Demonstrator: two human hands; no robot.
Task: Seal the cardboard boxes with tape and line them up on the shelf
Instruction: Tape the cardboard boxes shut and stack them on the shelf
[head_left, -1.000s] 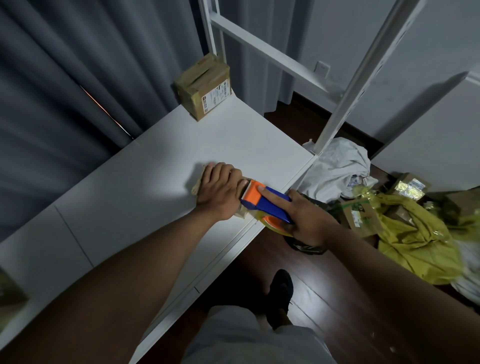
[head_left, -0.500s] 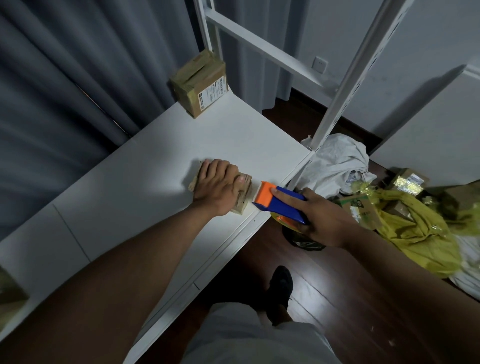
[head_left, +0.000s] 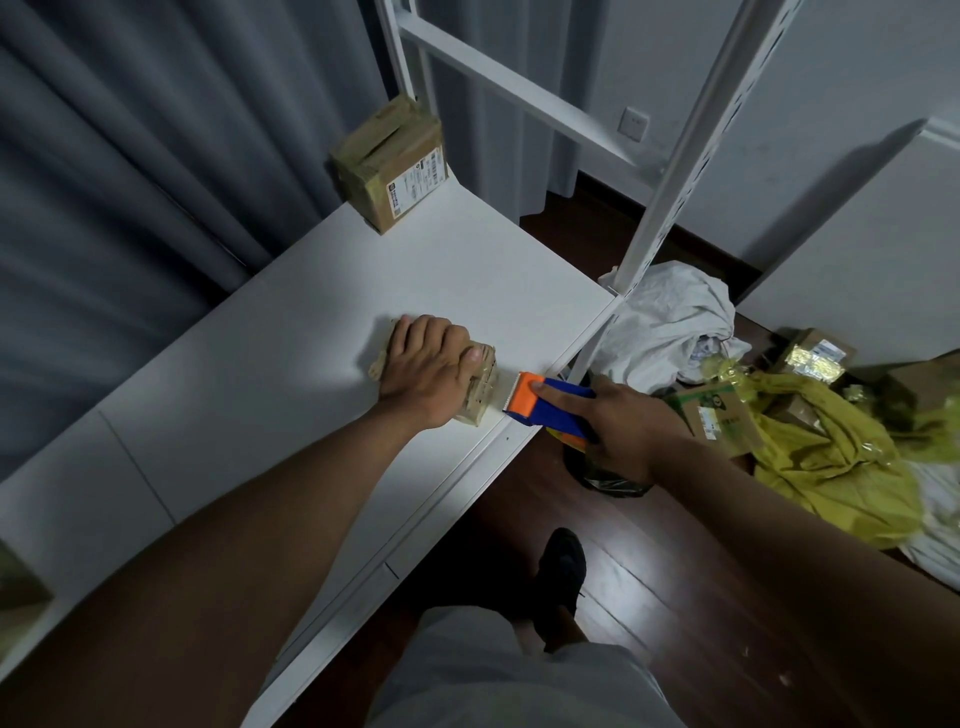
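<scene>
A small cardboard box (head_left: 480, 382) lies on the white shelf (head_left: 291, 374) near its front edge. My left hand (head_left: 428, 366) lies on top of the box, fingers curled over its far side, holding it down. My right hand (head_left: 631, 426) grips an orange and blue tape dispenser (head_left: 545, 402), index finger stretched along its top. The dispenser's orange head sits just right of the box, a short gap between them. A taped cardboard box (head_left: 392, 163) with a white label stands at the shelf's far end.
White shelf uprights (head_left: 691, 156) rise at the right. On the dark wood floor lie a white cloth (head_left: 670, 322), yellow bags (head_left: 836, 457) and several small boxes (head_left: 719, 421). Grey curtains hang behind the shelf. My foot (head_left: 563, 566) stands below the shelf edge.
My right hand has drawn the tape dispenser off the small box toward the right, off the shelf's front edge. My left hand stays on the box.
</scene>
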